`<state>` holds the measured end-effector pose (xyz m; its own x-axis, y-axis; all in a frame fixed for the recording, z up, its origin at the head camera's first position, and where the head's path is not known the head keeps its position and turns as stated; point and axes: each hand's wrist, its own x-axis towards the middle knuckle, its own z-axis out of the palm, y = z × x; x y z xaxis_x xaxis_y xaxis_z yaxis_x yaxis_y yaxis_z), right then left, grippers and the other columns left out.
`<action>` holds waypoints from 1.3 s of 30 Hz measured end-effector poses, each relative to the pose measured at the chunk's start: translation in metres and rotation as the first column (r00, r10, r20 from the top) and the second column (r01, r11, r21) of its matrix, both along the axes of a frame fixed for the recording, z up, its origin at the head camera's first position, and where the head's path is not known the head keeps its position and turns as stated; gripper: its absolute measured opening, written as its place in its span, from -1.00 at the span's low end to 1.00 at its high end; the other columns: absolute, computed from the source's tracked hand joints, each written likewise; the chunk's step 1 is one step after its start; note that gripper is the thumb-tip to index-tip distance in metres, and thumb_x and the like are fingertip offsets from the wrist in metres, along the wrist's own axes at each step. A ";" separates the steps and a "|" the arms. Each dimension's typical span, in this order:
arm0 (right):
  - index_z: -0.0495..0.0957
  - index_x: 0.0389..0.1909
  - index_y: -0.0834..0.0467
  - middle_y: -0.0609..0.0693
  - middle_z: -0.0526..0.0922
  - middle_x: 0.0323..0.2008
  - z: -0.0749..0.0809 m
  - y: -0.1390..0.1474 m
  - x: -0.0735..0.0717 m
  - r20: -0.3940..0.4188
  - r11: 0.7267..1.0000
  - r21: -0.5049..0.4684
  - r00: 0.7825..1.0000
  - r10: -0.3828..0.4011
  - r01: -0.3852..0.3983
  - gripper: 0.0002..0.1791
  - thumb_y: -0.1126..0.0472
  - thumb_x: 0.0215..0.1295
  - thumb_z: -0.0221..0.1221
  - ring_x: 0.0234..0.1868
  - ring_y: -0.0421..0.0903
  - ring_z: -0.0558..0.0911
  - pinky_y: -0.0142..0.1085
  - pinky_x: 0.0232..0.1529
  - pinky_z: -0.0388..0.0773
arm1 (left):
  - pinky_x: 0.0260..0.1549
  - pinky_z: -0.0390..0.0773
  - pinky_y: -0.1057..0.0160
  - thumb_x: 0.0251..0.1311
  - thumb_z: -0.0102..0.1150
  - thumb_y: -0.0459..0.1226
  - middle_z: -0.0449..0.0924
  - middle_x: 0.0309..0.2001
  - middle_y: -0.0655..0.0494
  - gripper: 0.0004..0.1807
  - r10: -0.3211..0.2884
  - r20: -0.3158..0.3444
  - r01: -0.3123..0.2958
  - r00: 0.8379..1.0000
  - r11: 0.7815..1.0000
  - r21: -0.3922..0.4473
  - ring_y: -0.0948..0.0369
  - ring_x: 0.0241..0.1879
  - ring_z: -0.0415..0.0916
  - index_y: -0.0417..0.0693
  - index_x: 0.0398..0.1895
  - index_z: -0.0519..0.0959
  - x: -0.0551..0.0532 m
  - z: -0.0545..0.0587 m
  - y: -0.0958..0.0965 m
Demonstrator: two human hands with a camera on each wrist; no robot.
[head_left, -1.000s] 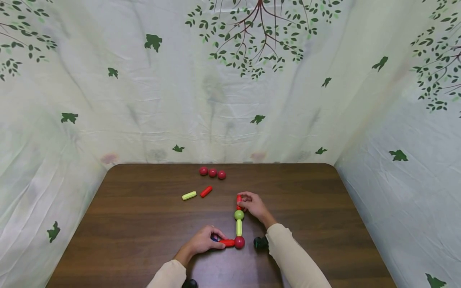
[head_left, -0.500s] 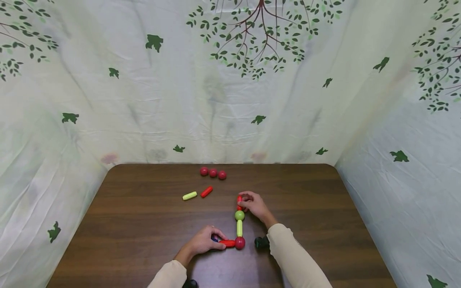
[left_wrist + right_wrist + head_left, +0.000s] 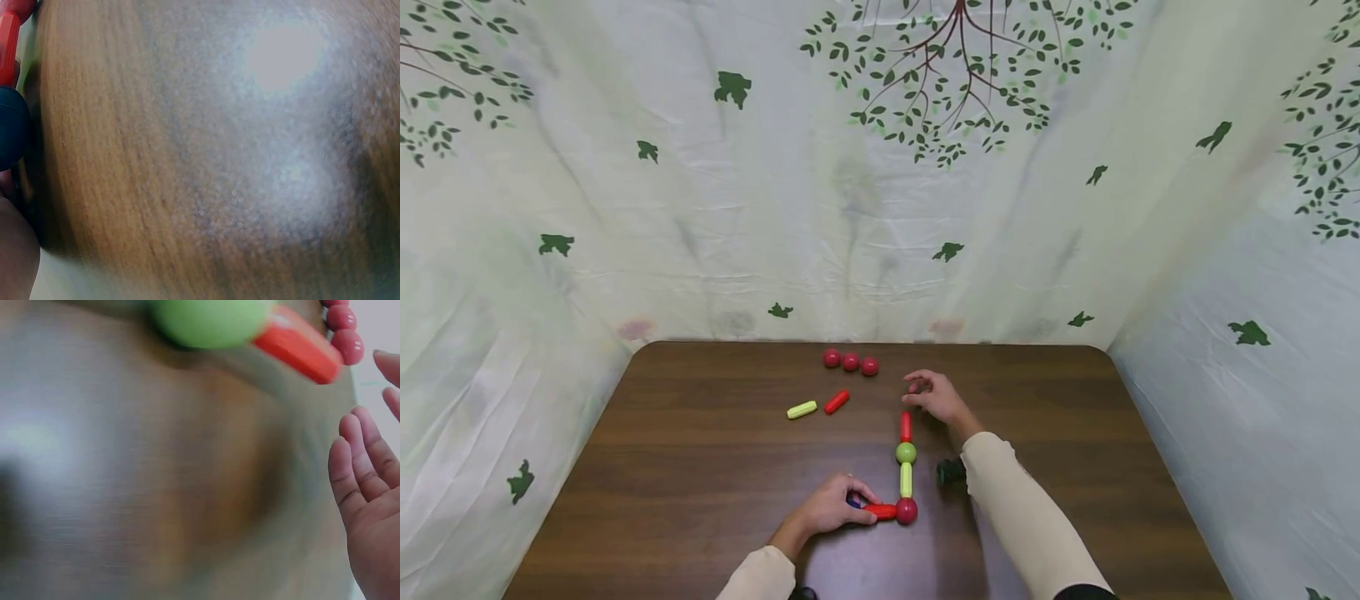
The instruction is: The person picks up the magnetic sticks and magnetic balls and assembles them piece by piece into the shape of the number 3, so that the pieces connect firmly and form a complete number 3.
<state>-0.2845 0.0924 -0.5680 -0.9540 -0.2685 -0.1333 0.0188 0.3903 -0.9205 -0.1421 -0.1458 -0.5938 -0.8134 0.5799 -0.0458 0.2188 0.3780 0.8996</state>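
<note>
An L-shaped chain of balls and sticks lies on the table. From its red ball [image 3: 907,511] a yellow-green stick [image 3: 906,480] runs away from me to a green ball [image 3: 906,452], then a red stick [image 3: 906,427]. A second red stick [image 3: 883,511] joins the red ball on the left. My left hand [image 3: 835,503] grips the dark blue ball [image 3: 12,128] at this stick's left end, its thumb along the stick; the fingers mostly cover the ball. My right hand [image 3: 936,397] hovers just beyond the upper red stick, fingers apart, holding nothing.
Three red balls [image 3: 851,362] sit in a row near the table's [image 3: 700,467] far edge. In front of them lie a loose yellow-green stick [image 3: 802,410] and a loose red stick [image 3: 837,402]. A printed cloth [image 3: 850,250] hangs behind the table.
My right hand has let go of the upper red stick and moved away toward the far edge. The stick stays joined to the green ball. My left hand keeps its hold.
</note>
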 end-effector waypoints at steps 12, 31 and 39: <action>0.58 -0.02 0.20 0.11 0.60 -0.12 0.031 -0.041 -0.059 0.013 0.945 0.268 0.982 0.191 -0.188 -0.62 0.33 0.10 0.35 -0.05 0.00 0.54 -0.23 -0.15 0.52 | -0.32 0.31 0.35 -0.07 0.46 -0.27 0.50 -0.44 0.26 -0.80 0.059 0.105 -0.051 0.993 0.996 -0.078 0.33 -0.35 0.34 -0.09 -0.32 0.73 0.000 0.000 0.005; 0.59 -0.07 0.16 0.04 0.61 -0.20 0.012 -0.066 -0.072 0.072 0.891 0.375 0.966 0.248 -0.257 -0.62 0.38 0.05 0.37 -0.19 -0.09 0.52 -0.27 -0.10 0.43 | -0.27 0.33 0.36 -0.07 0.47 -0.25 0.59 -0.40 0.30 -0.81 0.040 0.081 -0.036 0.996 0.998 -0.054 0.38 -0.33 0.38 -0.04 -0.33 0.73 0.000 -0.003 0.004; 0.55 -0.04 0.16 0.05 0.57 -0.18 0.014 -0.062 -0.066 0.092 0.874 0.395 0.959 0.269 -0.283 -0.66 0.32 0.13 0.34 -0.16 -0.07 0.50 -0.28 -0.10 0.44 | -0.27 0.33 0.35 -0.07 0.47 -0.29 0.59 -0.41 0.31 -0.81 0.055 0.075 -0.050 0.996 0.997 -0.063 0.37 -0.33 0.38 -0.07 -0.33 0.73 -0.001 -0.003 0.003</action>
<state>-0.3507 0.0301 -0.5543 -0.8421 -0.4375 -0.3154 -0.1164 0.7185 -0.6858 -0.1427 -0.1430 -0.5971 -0.8353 0.5308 -0.1435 0.1283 0.4420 0.8878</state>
